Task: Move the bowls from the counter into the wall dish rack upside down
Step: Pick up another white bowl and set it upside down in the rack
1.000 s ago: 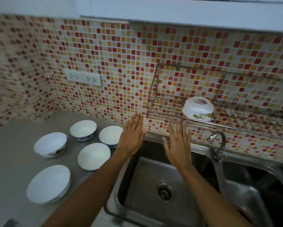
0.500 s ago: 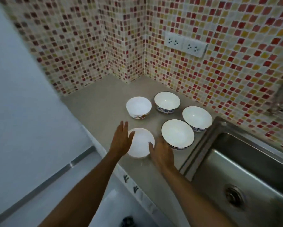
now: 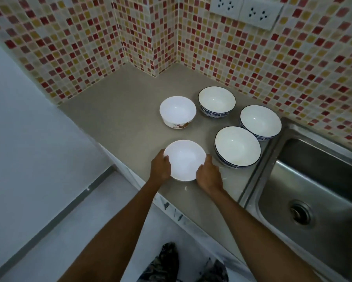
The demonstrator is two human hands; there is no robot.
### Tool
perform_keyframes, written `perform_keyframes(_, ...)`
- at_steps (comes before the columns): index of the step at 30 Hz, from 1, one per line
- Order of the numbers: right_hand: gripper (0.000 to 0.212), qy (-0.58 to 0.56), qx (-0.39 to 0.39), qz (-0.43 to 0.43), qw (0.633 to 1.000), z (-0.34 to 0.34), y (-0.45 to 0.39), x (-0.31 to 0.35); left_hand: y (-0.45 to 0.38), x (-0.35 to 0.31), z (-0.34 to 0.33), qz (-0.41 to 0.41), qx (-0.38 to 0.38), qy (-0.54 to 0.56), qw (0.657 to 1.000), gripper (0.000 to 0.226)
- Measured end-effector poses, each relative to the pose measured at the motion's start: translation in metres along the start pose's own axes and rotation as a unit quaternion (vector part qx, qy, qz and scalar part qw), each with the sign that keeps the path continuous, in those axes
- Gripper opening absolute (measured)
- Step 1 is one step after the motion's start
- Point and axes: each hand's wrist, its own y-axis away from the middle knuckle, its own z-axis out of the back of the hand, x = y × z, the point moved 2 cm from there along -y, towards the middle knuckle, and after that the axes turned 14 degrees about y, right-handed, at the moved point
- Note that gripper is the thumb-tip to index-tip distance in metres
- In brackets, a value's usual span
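Note:
Several bowls stand upright on the beige counter (image 3: 130,119). A plain white bowl (image 3: 184,159) sits nearest the front edge, with my left hand (image 3: 160,166) cupping its left side and my right hand (image 3: 208,173) cupping its right side. Behind it is a white bowl with a red pattern (image 3: 177,111). Three blue-rimmed bowls lie to the right: one at the back (image 3: 216,101), one by the sink (image 3: 260,122), one in front (image 3: 237,146). The wall dish rack is out of view.
A steel sink (image 3: 313,190) with a drain lies right of the counter. Mosaic tile walls meet in a corner behind the bowls, with a double socket (image 3: 246,11) high on the right wall. The floor drops away to the left.
The view has swung left from the rack and sink to the counter. Both hands came down from near the rack and have closed around the nearest white bowl.

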Motion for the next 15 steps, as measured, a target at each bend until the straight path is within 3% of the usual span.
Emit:
perform_keyframes(6, 0.041, -0.029, -0.011, 0.005, 1.000, 0.014, 0.003, 0.006, -0.006, -0.014, 0.003, -0.027, 0.020, 0.033, 0.999, 0.037)
perform_keyframes(11, 0.037, -0.020, -0.066, 0.007, 0.998, 0.059, 0.003, 0.005, -0.006, -0.058, -0.008, -0.057, 0.028, 0.116, 0.991, 0.037)
perform_keyframes(15, 0.043, -0.036, -0.117, -0.020, 0.992, 0.101, 0.006, -0.019, 0.000, -0.104, -0.041, -0.101, 0.071, 0.119, 0.985, 0.039)
